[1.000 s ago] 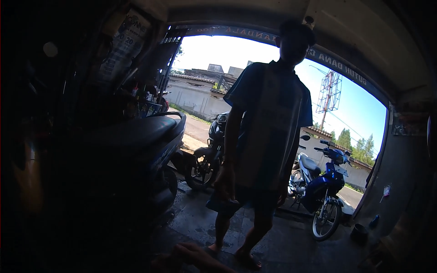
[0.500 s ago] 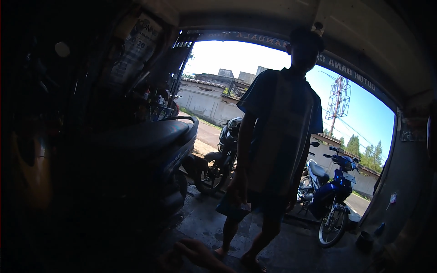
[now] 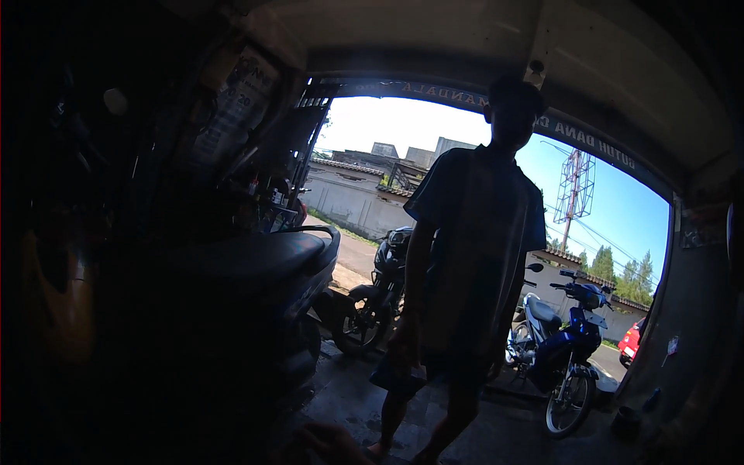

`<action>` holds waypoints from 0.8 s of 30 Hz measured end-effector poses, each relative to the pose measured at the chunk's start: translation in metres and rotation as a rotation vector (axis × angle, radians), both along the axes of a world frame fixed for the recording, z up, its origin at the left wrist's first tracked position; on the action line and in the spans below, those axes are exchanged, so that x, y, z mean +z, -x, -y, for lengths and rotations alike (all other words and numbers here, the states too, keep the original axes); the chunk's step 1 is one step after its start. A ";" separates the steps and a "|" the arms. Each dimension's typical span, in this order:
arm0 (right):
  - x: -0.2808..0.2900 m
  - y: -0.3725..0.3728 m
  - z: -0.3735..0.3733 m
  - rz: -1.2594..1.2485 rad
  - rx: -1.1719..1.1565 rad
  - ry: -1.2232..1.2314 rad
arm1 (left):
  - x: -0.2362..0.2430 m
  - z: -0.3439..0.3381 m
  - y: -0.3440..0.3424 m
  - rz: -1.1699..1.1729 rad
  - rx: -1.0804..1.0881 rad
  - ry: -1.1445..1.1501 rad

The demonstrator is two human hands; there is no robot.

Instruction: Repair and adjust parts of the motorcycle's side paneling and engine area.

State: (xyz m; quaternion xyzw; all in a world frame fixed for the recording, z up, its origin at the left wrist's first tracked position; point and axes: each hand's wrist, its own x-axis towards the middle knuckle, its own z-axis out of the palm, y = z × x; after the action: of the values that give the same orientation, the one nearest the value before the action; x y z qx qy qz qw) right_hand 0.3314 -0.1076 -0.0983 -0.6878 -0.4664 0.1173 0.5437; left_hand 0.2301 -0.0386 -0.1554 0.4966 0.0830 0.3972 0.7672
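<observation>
At the lower edge my right hand (image 3: 332,442) shows dimly, its forearm running off to the lower right. Its fingers are lost in the dark, and I cannot tell whether they hold anything. A faint shape just left of it may be my left hand, too dark to make out. The dark scooter (image 3: 271,256) stands to the left, its seat and rear grab rail above my hands. Facing me a little farther off is a person (image 3: 473,256) in a short-sleeved shirt and shorts, arms hanging down.
Behind the person a dark motorcycle (image 3: 368,302) stands in the doorway. A blue motorcycle (image 3: 570,333) with a pale seat is parked at the right. A dark bucket (image 3: 625,422) sits by the right wall. Outside run a road and a wall (image 3: 349,190); a red car (image 3: 632,345) shows at the opening's edge.
The whole scene sits lower in the picture, so my view has tilted up. My right hand is lower and dimmer. A red car has appeared outside at the right.
</observation>
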 end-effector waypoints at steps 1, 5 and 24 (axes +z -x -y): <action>0.000 0.000 -0.001 0.003 0.006 -0.002 | -0.003 -0.001 -0.001 -0.017 0.010 0.012; -0.004 0.003 -0.006 0.032 0.063 0.057 | -0.016 -0.002 -0.007 0.007 0.191 -0.046; 0.002 0.032 -0.014 -0.062 0.079 0.061 | -0.028 -0.003 -0.001 -0.088 0.534 -0.206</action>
State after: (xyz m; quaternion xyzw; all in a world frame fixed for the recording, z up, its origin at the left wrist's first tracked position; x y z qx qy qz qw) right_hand 0.2995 -0.0941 -0.0958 -0.6813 -0.4724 0.1738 0.5316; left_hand 0.2307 -0.0356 -0.1835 0.5493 0.2032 0.5696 0.5767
